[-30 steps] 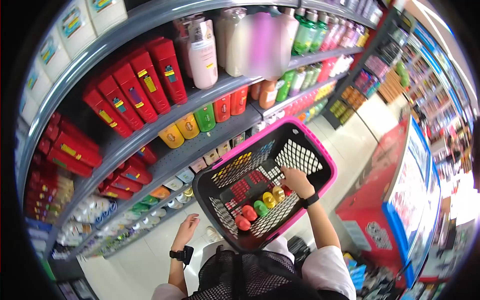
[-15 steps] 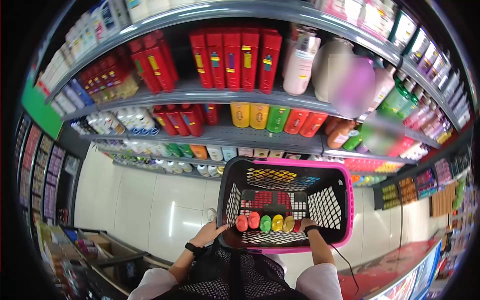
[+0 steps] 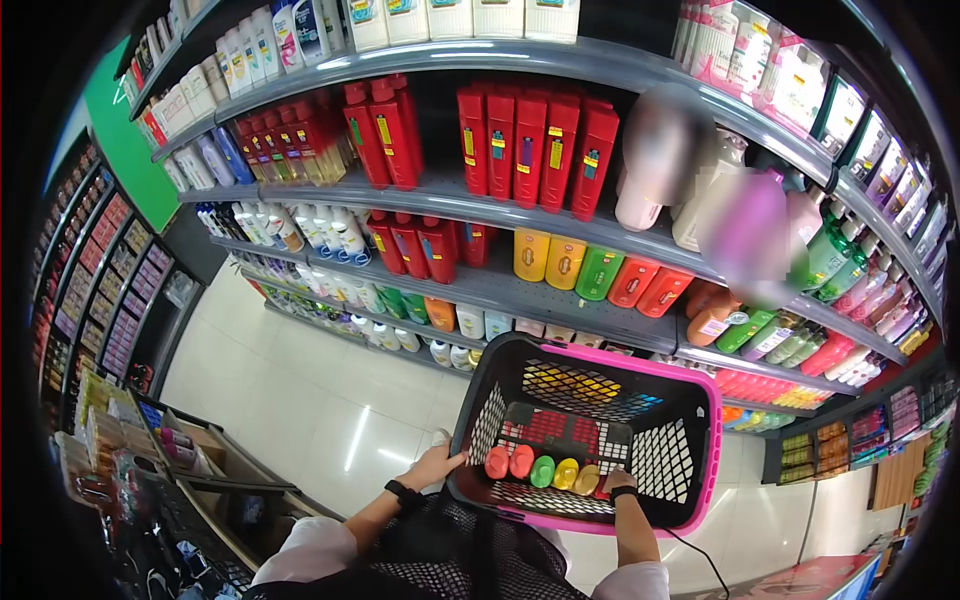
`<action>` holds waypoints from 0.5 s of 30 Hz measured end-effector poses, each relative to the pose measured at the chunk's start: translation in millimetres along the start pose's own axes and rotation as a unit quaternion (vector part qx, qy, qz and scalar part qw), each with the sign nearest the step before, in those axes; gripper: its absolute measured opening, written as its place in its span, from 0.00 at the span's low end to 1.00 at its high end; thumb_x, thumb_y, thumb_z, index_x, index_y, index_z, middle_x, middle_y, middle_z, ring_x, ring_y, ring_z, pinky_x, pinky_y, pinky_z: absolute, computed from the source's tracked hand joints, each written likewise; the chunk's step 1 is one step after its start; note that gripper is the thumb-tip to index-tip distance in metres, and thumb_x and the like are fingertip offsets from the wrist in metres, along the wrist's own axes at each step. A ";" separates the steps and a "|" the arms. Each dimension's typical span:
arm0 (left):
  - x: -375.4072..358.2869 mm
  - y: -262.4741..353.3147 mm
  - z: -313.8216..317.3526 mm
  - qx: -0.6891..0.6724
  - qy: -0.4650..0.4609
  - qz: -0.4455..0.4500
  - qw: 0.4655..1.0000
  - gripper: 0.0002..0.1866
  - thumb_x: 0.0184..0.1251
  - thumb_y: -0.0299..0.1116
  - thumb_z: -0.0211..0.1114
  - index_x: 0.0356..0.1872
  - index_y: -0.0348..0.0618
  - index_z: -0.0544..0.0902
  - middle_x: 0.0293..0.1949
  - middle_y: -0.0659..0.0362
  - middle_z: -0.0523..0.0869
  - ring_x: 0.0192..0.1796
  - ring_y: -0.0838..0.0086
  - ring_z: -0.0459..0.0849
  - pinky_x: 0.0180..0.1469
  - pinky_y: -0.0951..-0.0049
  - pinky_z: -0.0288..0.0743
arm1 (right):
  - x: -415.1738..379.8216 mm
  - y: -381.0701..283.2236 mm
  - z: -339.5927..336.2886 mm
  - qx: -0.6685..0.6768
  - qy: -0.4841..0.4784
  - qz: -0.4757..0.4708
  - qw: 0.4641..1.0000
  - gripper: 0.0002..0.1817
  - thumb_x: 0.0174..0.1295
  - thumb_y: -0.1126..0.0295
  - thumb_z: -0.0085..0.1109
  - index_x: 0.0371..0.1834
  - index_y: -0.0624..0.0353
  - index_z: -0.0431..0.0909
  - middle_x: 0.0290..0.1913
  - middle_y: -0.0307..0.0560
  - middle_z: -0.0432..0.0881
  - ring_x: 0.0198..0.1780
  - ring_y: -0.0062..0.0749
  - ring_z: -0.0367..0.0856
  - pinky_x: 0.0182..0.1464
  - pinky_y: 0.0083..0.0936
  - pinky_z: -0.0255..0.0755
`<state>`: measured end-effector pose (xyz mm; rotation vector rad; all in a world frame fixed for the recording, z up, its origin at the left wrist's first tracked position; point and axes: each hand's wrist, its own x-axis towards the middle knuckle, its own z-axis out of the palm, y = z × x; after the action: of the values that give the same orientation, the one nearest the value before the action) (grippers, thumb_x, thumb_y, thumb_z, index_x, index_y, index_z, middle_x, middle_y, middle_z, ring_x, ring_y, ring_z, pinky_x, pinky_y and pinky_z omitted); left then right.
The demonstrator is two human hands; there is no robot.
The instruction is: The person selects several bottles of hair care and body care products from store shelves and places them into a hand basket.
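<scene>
got basket (image 3: 714, 440) in front of the torso, mouth up, pink along the rim. can't tell what bears its weight. compared with a second ago: now close to square in view, much less slanted. compared with half a second ago: slightly lower and further right in view, otherwise about the same.

find left hand (image 3: 432, 468) at the near left corner of basket, thumb side against the edge. was near but apart a second ago, already at the corner half a second ago. can't tell how firmly closed, too much hidden behind the wall.

find right hand (image 3: 620, 480) down inside basket, at the right end of the row. was higher and over the mesh a second ago, same place as half a second ago. see a bit of red item (image 3: 602, 489) beside the fingers; can't tell if gripped. call the hands apart from each other, with the row between.

count in the row, left to right: two coral items (image 3: 521, 461), one green item (image 3: 542, 472), one yellow item (image 3: 566, 474), one gold item (image 3: 587, 480), then the red one. same order as in both earlier views.

behind basket, see shelf (image 3: 450, 58) with red bottles (image 3: 530, 150) and, one level down, yellow bottles (image 3: 531, 256) beside a green bottle (image 3: 599, 273). swung a little against half a second ago.
</scene>
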<state>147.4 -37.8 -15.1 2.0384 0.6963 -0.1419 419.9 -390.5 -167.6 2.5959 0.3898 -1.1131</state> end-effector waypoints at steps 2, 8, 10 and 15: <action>-1.5 -1.3 -6.8 0.002 0.002 0.013 1.000 0.30 0.66 0.52 0.56 0.52 0.28 0.74 0.41 0.35 0.83 0.47 0.43 0.81 0.50 0.55 0.74 | -0.3 0.2 -0.1 -0.004 -0.005 0.000 1.000 0.33 0.63 0.63 0.47 0.74 0.55 0.55 0.59 0.48 0.79 0.55 0.42 0.82 0.42 0.50 0.78; -2.2 8.8 -9.6 0.007 -0.043 0.004 0.999 0.32 0.68 0.53 0.56 0.60 0.33 0.70 0.47 0.40 0.84 0.51 0.50 0.82 0.54 0.61 0.74 | 17.4 8.8 12.0 0.002 -0.010 0.002 1.000 0.50 0.42 0.52 0.71 0.68 0.65 0.61 0.57 0.52 0.80 0.58 0.42 0.80 0.54 0.35 0.77; -6.9 19.2 -15.3 0.016 -0.048 -0.004 0.999 0.33 0.67 0.54 0.55 0.60 0.33 0.69 0.47 0.41 0.84 0.51 0.50 0.82 0.54 0.60 0.74 | 7.1 4.1 -1.1 0.008 -0.012 0.013 1.000 0.46 0.43 0.54 0.69 0.67 0.61 0.64 0.58 0.52 0.79 0.59 0.43 0.79 0.55 0.37 0.76; -8.1 2.0 -7.7 0.056 -0.050 0.004 0.997 0.32 0.67 0.59 0.51 0.53 0.36 0.74 0.41 0.37 0.83 0.47 0.44 0.81 0.49 0.53 0.73 | -13.3 13.7 -24.5 0.119 0.068 0.026 0.990 0.33 0.42 0.52 0.67 0.52 0.56 0.78 0.50 0.56 0.83 0.55 0.48 0.80 0.54 0.40 0.75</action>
<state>140.4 -35.6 -6.4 2.1241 0.6308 -0.2817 431.9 -395.9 -139.5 2.8825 0.2296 -1.0251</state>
